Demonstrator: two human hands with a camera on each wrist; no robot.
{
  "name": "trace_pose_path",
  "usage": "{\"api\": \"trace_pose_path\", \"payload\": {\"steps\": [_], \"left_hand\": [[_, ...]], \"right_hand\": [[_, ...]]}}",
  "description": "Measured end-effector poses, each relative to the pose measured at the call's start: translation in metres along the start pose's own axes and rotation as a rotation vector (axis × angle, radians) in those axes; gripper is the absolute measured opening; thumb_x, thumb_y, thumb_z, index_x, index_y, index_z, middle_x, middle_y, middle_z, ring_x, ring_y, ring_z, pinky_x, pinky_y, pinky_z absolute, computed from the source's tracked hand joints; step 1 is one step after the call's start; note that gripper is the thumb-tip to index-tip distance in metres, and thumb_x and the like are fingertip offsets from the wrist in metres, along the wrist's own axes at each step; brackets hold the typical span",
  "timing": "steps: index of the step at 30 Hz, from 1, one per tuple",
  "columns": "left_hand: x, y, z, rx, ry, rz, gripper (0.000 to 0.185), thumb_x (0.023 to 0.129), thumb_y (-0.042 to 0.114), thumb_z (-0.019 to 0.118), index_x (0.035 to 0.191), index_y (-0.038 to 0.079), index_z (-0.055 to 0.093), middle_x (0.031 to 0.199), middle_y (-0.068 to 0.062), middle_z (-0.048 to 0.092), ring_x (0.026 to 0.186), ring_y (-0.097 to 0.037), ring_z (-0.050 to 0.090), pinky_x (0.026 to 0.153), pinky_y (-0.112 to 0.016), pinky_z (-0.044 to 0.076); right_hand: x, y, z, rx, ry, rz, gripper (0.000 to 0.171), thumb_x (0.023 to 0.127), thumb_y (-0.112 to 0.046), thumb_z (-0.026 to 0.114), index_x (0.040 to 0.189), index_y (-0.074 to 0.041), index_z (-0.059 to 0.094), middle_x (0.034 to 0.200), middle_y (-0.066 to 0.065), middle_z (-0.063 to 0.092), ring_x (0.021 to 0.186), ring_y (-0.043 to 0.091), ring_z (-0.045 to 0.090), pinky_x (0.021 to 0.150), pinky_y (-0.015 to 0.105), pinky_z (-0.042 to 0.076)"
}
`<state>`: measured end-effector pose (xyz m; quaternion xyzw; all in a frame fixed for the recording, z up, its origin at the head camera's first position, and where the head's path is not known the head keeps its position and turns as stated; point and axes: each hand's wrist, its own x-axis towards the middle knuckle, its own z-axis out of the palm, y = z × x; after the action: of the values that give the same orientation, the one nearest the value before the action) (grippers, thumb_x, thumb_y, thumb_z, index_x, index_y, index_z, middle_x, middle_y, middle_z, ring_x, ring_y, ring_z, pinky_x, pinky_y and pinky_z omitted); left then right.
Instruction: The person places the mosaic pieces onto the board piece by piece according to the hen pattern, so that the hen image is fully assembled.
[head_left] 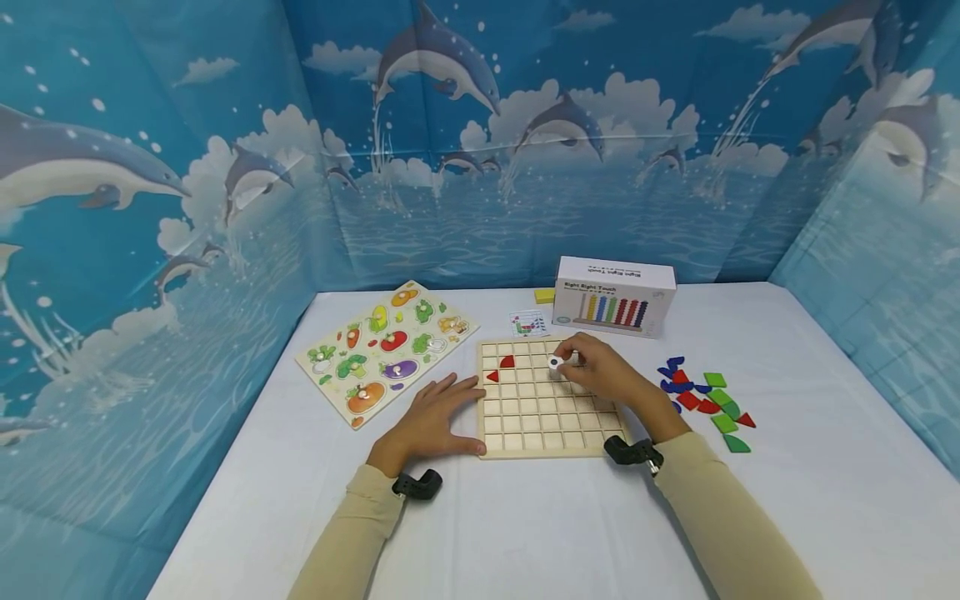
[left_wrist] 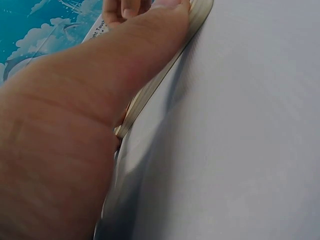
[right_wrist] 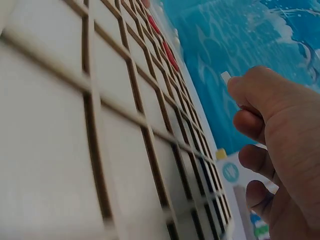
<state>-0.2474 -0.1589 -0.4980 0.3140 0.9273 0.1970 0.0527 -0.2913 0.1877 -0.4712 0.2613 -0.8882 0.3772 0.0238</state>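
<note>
Grid board [head_left: 546, 408] on white table [head_left: 525, 525]; dolphin backdrop [head_left: 480, 150].

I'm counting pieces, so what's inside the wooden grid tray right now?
Two red pieces sit in the grid tray, near its far left. The right hand pinches a white piece and covers some squares.

Grid board [head_left: 546, 408]: pale unfinished wood, matt, smooth; vegetable puzzle [head_left: 387, 347]: wood, glossy painted pieces; box [head_left: 613, 296]: printed cardboard; tablecloth [head_left: 787, 467]: white matt cloth; loose shapes [head_left: 708, 400]: painted, slightly glossy.
</note>
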Motion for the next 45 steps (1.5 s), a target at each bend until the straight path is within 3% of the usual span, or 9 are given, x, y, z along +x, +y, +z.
{"api": "trace_pose_path", "payload": {"steps": [7, 15, 28, 39, 45], "left_hand": [[0.0, -0.001, -0.001, -0.001, -0.006, -0.008, 0.095, 0.076, 0.075, 0.07, 0.154, 0.028, 0.044, 0.165, 0.008, 0.025, 0.153, -0.027, 0.012, 0.12, -0.052, 0.011], [0.0, -0.001, 0.0, -0.002, 0.005, 0.004, 0.093, 0.077, 0.075, 0.07, 0.154, 0.029, 0.044, 0.165, 0.008, 0.027, 0.153, -0.028, 0.013, 0.119, -0.055, 0.012], [0.002, -0.003, 0.002, 0.029, -0.004, -0.005, 0.094, 0.077, 0.078, 0.068, 0.154, 0.03, 0.043, 0.165, 0.01, 0.024, 0.153, -0.026, 0.012, 0.12, -0.053, 0.012], [0.0, -0.002, -0.001, 0.015, -0.002, 0.001, 0.094, 0.077, 0.076, 0.068, 0.155, 0.029, 0.043, 0.166, 0.008, 0.024, 0.153, -0.027, 0.012, 0.119, -0.055, 0.011], [0.0, -0.002, 0.0, 0.019, -0.006, -0.006, 0.094, 0.077, 0.076, 0.069, 0.155, 0.03, 0.043, 0.165, 0.01, 0.024, 0.153, -0.026, 0.012, 0.119, -0.054, 0.011]], "right_hand": [[0.026, -0.012, 0.026, 0.036, -0.041, -0.05, 0.017, 0.096, -0.013, 0.071, 0.111, -0.009, 0.066, 0.098, 0.0, 0.059, 0.08, 0.017, 0.05, 0.068, 0.031, 0.046], [0.045, -0.023, 0.05, 0.029, -0.099, -0.038, 0.019, 0.098, -0.017, 0.069, 0.114, -0.008, 0.068, 0.097, -0.001, 0.061, 0.08, 0.016, 0.053, 0.072, 0.035, 0.048], [0.042, -0.014, 0.063, 0.06, -0.062, -0.004, 0.019, 0.097, -0.017, 0.071, 0.114, -0.01, 0.071, 0.095, -0.003, 0.061, 0.083, 0.015, 0.055, 0.076, 0.034, 0.048], [0.043, -0.013, 0.064, 0.06, -0.042, -0.043, 0.015, 0.095, -0.013, 0.072, 0.11, -0.011, 0.072, 0.091, -0.004, 0.061, 0.08, 0.016, 0.054, 0.074, 0.035, 0.047], [0.041, -0.017, 0.067, 0.088, -0.03, -0.006, 0.015, 0.093, -0.012, 0.074, 0.108, -0.01, 0.073, 0.092, -0.003, 0.062, 0.081, 0.017, 0.055, 0.074, 0.035, 0.048]]}}
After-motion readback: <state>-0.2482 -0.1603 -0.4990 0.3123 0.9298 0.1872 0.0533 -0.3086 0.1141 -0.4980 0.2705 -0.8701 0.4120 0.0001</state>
